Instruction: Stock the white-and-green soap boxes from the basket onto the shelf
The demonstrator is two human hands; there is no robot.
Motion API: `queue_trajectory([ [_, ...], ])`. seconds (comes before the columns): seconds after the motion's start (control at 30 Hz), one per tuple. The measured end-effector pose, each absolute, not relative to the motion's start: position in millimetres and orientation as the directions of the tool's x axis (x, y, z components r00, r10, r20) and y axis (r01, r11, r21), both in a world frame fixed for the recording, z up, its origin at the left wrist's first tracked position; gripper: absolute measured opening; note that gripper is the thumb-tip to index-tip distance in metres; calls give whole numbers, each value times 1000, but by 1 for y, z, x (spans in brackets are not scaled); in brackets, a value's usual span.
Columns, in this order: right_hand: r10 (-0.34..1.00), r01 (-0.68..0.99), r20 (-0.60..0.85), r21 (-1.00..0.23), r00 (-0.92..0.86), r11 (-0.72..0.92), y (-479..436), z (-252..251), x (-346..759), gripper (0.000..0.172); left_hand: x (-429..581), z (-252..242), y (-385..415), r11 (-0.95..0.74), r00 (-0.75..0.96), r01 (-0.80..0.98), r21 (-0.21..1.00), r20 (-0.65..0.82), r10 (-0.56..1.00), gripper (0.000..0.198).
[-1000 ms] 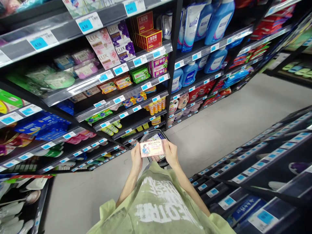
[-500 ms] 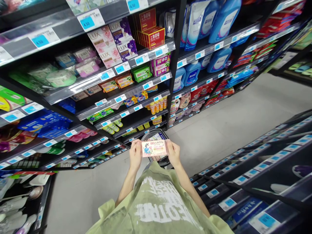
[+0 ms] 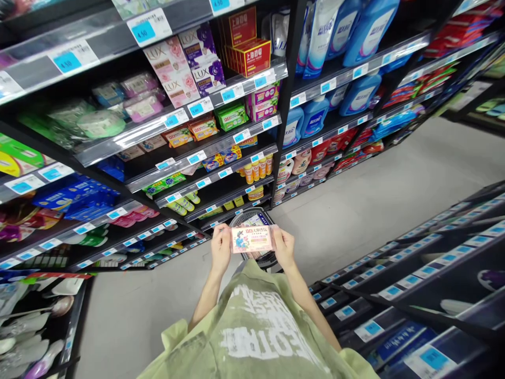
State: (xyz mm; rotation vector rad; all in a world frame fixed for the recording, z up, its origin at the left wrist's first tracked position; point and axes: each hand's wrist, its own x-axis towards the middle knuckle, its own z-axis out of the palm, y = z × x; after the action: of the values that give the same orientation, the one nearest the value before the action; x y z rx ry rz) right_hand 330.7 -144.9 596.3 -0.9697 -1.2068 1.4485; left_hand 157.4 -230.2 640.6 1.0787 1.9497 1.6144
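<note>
A pale pink printed soap packet is held level in front of my body, its printed face up. My left hand is closed on the packet's left end, and my right hand grips the right end. Directly below and behind the packet is a dark shopping basket, partly covered by the packet and my hands. Some printed packages lie in it, too hidden to name.
Shelves ahead carry LUX soap boxes, red soap boxes, green soap packs and blue detergent bottles. A grey floor aisle runs to the right. More shelving stands at the lower right, and a rack of brushes at the lower left.
Both hands and the soap packet stay nearly in place, the packet shifted very slightly right. The view has moved a little, so the shelves sit slightly differently.
</note>
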Motion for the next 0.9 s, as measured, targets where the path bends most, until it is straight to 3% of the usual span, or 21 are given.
queue_trajectory([
  [0.4,970,-100,-1,-995,-245,-26,-143,601,333,61,158,645,-230,50,-645,284,957,152,749,54],
  [0.9,976,-154,-15,-987,-219,-50,-144,595,329,58,156,642,-232,37,-640,288,957,164,751,50],
])
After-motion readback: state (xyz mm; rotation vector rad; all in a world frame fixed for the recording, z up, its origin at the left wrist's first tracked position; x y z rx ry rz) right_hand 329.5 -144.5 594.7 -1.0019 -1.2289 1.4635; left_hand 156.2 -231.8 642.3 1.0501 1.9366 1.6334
